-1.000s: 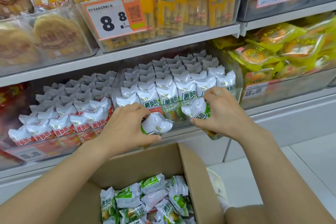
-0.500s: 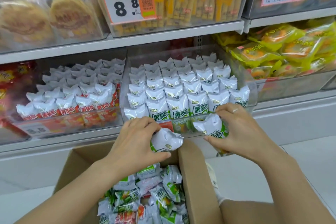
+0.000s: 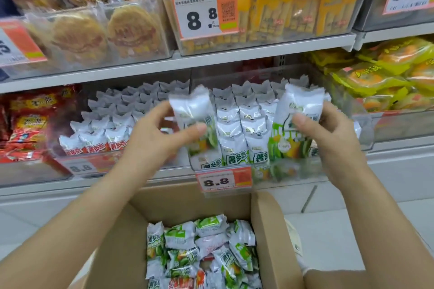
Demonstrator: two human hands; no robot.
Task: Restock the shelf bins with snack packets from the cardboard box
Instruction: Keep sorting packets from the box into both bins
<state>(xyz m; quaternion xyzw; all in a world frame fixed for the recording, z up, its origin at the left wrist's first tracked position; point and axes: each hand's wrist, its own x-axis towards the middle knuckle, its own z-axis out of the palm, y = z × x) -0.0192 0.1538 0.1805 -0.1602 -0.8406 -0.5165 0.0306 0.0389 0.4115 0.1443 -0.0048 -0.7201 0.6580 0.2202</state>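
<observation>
My left hand (image 3: 155, 141) pinches a white-and-green snack packet (image 3: 192, 112), held upright in front of the clear shelf bin (image 3: 347, 148). My right hand (image 3: 328, 134) grips a second white-and-green packet (image 3: 298, 110) upright over the bin's right side. The bin holds rows of the same green-labelled packets (image 3: 234, 157). Below my arms the open cardboard box (image 3: 270, 223) holds several loose packets (image 3: 199, 251), green ones and a few red.
A neighbouring bin (image 3: 77, 166) to the left holds red-labelled white packets. Red bags sit far left, yellow-green bags (image 3: 387, 82) far right. The upper shelf carries round crackers and yellow stick packs (image 3: 281, 7). An 8.8 price tag (image 3: 223, 179) hangs on the bin's front.
Both hands have lifted their packets from just above the box up in front of the bin and turned them upright. The view has moved closer to the shelf.
</observation>
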